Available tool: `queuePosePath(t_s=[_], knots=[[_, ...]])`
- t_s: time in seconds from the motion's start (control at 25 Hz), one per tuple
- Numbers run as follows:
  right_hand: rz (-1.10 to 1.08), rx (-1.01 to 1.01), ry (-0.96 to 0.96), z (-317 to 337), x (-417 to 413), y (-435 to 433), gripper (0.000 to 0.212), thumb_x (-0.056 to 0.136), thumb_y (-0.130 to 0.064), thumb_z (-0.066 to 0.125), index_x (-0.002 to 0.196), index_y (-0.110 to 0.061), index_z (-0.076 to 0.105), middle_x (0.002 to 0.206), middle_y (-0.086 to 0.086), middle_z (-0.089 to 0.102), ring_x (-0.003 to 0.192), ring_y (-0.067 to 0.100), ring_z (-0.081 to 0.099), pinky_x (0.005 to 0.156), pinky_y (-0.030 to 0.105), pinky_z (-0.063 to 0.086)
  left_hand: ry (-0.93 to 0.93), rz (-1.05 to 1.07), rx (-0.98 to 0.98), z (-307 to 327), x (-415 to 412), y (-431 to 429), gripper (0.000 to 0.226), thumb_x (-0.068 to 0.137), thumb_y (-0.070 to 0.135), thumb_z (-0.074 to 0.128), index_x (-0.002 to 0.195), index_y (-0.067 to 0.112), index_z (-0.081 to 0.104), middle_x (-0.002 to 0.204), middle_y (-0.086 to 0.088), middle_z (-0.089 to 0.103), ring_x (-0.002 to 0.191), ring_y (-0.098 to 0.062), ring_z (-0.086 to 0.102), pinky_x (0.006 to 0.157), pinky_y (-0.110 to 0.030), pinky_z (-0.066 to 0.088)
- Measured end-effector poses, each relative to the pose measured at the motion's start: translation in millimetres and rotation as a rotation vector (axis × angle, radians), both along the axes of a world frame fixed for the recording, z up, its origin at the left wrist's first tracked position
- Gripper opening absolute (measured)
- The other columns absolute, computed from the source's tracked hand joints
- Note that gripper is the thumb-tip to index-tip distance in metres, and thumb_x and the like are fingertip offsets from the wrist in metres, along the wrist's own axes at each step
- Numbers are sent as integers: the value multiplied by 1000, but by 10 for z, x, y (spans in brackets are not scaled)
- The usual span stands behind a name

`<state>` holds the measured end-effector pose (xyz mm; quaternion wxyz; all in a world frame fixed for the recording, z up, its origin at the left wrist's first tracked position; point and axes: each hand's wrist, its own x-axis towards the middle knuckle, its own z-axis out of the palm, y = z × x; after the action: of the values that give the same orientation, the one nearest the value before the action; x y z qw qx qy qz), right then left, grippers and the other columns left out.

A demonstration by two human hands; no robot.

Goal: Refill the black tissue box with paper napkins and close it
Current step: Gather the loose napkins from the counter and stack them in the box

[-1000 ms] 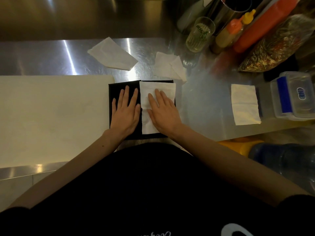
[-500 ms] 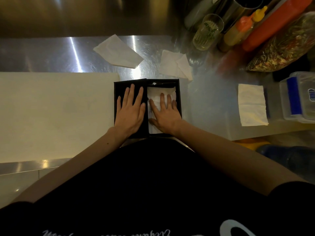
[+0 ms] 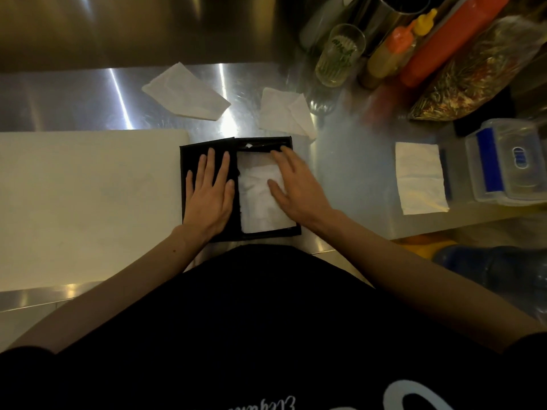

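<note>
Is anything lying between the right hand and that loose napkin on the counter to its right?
Nothing visible does. Only bare steel counter separates the right hand, over the open black box, from the loose napkin. The plastic container sits beyond the napkin.

left hand (image 3: pixel 208 196) flat on open black tissue box (image 3: pixel 189 161), right hand (image 3: pixel 296 187) over white napkins (image 3: pixel 260 208) inside

Head camera looks steeply down, close over counter (image 3: pixel 349 179).
</note>
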<state>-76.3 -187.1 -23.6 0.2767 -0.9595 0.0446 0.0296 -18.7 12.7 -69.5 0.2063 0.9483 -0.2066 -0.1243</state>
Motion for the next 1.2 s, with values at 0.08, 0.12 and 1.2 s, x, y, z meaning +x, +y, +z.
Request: queuePosePath(t_s=[0.08, 0.12, 1.2], knots=[[-179, 38, -74, 23, -106, -312, 51, 95, -19, 53, 142, -3, 39, 146, 20, 41, 135, 31, 36, 114, 34, 27, -5, 9, 5, -7, -38, -59, 57, 101, 38, 17, 155, 25, 7, 164, -6, 2, 151, -22, 0, 119, -49, 2], [-244, 11, -86, 8, -166, -471, 49, 96, -20, 52, 141, -4, 40, 143, 18, 44, 133, 30, 39, 112, 34, 29, -3, 19, 6, -8, -54, -86, 57, 101, 37, 17, 155, 25, 7, 164, -6, 2, 151, -22, 0, 119, -49, 2], [-965, -130, 199, -551, -951, -2708, 26, 97, -35, 52, 111, -15, 60, 117, 13, 57, 106, 31, 58, 84, 40, 49, 12, 143, 8, 18, -544, -923, 57, 101, 38, 16, 155, 25, 5, 164, -5, -1, 151, -21, -4, 118, -47, -3]])
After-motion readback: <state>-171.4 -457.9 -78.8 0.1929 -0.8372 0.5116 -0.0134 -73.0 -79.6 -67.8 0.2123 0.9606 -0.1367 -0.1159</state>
